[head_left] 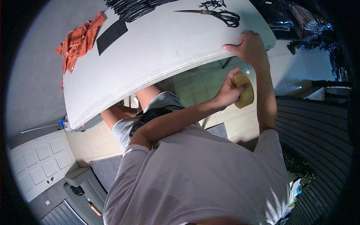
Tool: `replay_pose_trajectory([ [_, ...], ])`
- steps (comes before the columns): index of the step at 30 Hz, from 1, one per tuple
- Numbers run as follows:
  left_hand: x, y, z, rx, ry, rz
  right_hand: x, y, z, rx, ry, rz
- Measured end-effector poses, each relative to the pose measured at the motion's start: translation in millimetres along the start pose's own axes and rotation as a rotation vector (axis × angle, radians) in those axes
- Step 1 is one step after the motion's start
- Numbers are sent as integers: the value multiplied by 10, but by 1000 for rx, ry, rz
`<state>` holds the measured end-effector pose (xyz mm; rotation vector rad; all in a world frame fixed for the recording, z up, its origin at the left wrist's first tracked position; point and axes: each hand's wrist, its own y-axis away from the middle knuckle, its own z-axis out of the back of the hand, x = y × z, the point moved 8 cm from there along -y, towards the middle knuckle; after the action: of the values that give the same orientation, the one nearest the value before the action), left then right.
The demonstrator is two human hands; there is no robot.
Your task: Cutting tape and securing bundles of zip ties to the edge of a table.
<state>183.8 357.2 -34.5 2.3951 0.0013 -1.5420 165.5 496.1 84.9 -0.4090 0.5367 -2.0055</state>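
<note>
My left hand (228, 93) is closed around a wide roll of yellowish clear packing tape (245, 90), thumb across its side. It holds the roll below the front edge of the white table (165, 48), toward the right. Above it, my right hand (250, 45) rests at the table's front right edge, thumb stretched out to the left along the rim and the other fingers partly hidden. Any strip of tape between the two hands is too faint to make out. Beyond my right hand lie black-handled scissors (225, 17), their blades pointing left.
A stack of black flat packets (131, 9) lies at the table's far side, with a black rectangular piece (111, 36) beside it. Orange packets (80, 39) are at the left end. Small black scraps (213, 4) lie behind the scissors. Shiny black bundles (303, 24) stand beyond the right end.
</note>
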Motion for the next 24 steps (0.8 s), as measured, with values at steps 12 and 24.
replay_pose_trajectory([
  [12, 59, -25, 73, -8, -99, -90, -570, -921, -396, 172, -433, 179],
  [24, 128, -31, 40, -8, -12, -13, -440, -1189, -847, 616, -157, 198],
])
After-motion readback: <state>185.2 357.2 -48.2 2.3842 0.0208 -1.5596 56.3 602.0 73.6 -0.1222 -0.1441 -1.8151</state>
